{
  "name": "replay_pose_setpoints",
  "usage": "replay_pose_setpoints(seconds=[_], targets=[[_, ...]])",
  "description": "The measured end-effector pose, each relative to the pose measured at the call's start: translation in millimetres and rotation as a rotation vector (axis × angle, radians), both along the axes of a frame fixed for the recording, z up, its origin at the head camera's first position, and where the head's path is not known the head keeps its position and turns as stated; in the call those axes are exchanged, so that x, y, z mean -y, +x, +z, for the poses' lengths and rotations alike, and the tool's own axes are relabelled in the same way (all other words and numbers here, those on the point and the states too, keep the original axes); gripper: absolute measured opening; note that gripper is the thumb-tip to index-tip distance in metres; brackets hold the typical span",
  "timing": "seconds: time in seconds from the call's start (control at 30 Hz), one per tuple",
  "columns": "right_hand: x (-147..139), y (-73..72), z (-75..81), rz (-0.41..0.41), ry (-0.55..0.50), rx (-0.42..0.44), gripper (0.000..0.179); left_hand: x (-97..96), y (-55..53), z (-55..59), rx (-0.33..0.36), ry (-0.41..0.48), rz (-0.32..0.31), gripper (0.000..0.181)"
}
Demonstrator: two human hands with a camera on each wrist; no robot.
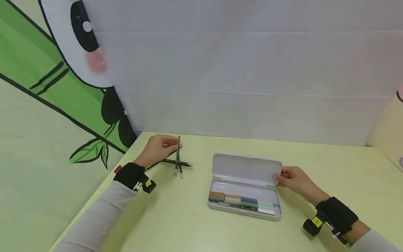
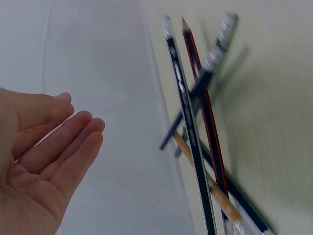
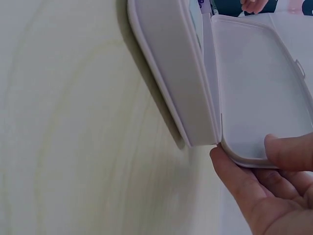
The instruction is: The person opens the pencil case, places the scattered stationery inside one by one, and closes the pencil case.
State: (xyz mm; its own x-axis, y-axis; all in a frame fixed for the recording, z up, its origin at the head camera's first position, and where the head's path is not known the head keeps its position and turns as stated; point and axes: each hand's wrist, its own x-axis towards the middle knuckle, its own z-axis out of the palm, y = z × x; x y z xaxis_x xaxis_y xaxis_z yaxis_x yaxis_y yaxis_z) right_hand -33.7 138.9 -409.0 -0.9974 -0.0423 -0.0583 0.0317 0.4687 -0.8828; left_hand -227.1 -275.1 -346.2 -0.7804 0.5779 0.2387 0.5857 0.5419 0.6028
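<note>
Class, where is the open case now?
In the head view, the case sits on the table, right of the crossed pencils, its lid in the right hand.

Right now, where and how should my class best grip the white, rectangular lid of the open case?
Probably pinch the lid by its right edge, coming from the right, thumb inside and fingers behind, as the person's right hand does: the lid is thin, flat and raised, both faces reachable.

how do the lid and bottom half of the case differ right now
The lid is tipped up in the right hand, while the bottom half lies flat on the table. The lid is shallow; the bottom half has deeper walls. The lid's inside is bare, whereas the bottom half holds coloured blocks. Both are pale with rounded corners.
</note>
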Motion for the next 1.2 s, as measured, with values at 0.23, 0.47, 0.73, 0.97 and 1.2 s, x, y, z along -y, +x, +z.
replay_pose_setpoints(seconds=[0.23,0.47,0.73,0.97,1.2], targets=[[-10.0,-2.9,-0.3,0.014,-0.011,0.011,0.047,21.4,-16.5,-18.6,-0.237,-0.416,-0.099,0.025],[-18.0,-12.2,3.7,0.046,-0.008,-0.006,0.046,19.3,-20.6,-30.9,-0.399,-0.522,-0.127,0.020],[-27.6,-24.0,7.3,0.076,-0.032,-0.007,0.045,9.7,-25.8,-41.9,-0.561,-0.558,-0.096,0.017],[-38.2,-35.4,8.3,0.099,-0.033,-0.019,0.046,0.3,-24.1,-39.2,-0.539,-0.522,-0.019,0.016],[-49.8,-46.6,9.6,0.125,-0.025,-0.020,0.047,-25.4,-7.8,-28.4,-0.519,-0.479,-0.017,0.016]])
